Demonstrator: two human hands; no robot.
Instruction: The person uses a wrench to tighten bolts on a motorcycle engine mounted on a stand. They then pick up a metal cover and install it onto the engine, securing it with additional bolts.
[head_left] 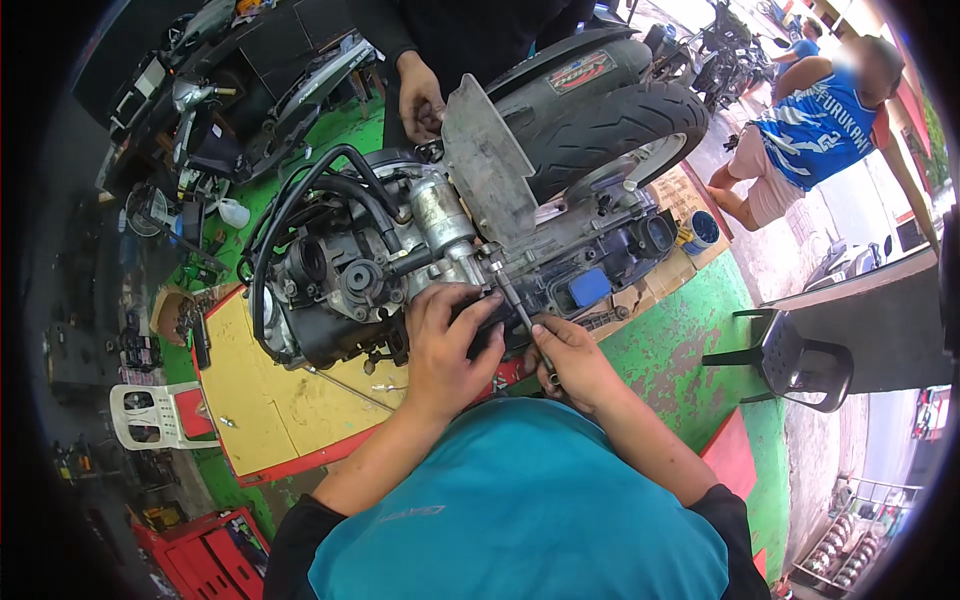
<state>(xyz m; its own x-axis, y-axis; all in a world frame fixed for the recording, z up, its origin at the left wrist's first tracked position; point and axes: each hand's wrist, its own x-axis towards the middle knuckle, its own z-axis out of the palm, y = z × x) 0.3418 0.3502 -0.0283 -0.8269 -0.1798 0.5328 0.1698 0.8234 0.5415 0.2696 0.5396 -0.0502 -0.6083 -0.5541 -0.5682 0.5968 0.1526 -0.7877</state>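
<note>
Yellow board [250, 385] on the left, greasy engine [365, 280] lying just past it, black hoses [262, 290] still hooked up, so I'd call it only partly stripped. Next along, the left hand [445, 345] has fingers curled against the engine; can't tell if they're pinching anything. Silver cylinder [440, 215] behind it is still mounted. Then a metal wrench [515, 302], right hand [575, 362] wrapped round its lower end, so that spot looks unfinished. Further right, the rear wheel [612, 138] is still on.

From here I see a dull metal engine [362, 280], shiny metal wrench [515, 303] over it, matt rubber tyre [610, 135] beyond it.
</note>
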